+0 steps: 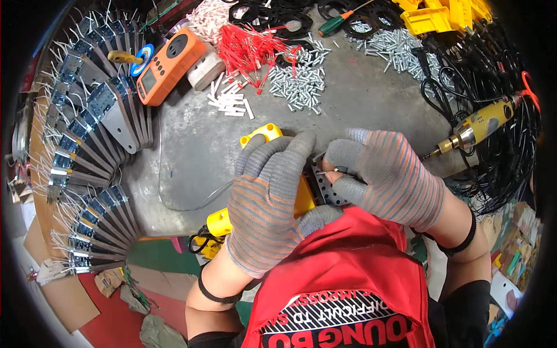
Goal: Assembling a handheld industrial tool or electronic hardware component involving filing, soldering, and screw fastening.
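Both hands wear grey striped knit gloves. My left hand [264, 194] is wrapped over a yellow plastic tool housing [304, 197] and steadies it near the table's front edge, against the red apron. The housing's yellow corner shows beyond the fingers, and a yellow round end [219, 223] sticks out left of the wrist. A black plate with holes [328, 190] sits at the housing's right side. Above this plate my right hand [386, 177] is closed in a pinch, with bare fingertips showing. A small shiny metal piece, apparently a screw, shows between them; the glove hides most of it.
Several circuit boards with metal plates [119, 124] line the left. An orange meter [171, 65], red-wired parts [249, 49], white sleeves [231, 100] and screws [299, 84] lie behind. A yellow power screwdriver [481, 127] and black cables [499, 174] are right; a green-handled screwdriver [336, 23] lies far back.
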A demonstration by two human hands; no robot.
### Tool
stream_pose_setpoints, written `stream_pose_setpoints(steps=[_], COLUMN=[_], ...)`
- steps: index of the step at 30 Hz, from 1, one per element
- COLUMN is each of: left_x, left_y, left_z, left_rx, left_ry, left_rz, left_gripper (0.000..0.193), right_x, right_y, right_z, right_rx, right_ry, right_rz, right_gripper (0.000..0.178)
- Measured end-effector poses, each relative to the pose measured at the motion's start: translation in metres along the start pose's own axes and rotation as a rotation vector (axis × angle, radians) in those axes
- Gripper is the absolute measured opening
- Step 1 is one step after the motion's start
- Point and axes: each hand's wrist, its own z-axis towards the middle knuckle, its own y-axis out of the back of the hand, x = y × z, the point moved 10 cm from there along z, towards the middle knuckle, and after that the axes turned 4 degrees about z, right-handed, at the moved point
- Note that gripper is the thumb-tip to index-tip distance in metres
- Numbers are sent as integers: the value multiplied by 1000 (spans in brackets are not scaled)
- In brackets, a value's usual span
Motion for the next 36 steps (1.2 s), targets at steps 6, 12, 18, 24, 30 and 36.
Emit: stream_pose_setpoints(steps=[6, 12, 18, 24, 30, 36], left_x=[-1, -1, -5, -9, -10, -11], left_y=[2, -2, -1, -8, -8, -8], left_z=[3, 5, 6, 7, 4, 4], left_rx=[-16, 4, 0, 104, 95, 70], left_ry=[-24, -44, -87, -101, -117, -151], left_rz=[-18, -22, 5, 64, 84, 105], left_gripper=[90, 90, 89, 91, 91, 94], right_x=[1, -6, 11, -16, -22, 2], right_y=[5, -1, 6, 8, 15, -3], right_z=[6, 8, 4, -22, -38, -21], right_rx=[-40, -15, -141, -158, -171, -197], right_ry=[97, -62, 178, -57, -194, 13], right_rz=[69, 204, 87, 164, 118, 259], right_gripper=[17, 20, 15, 15, 16, 13])
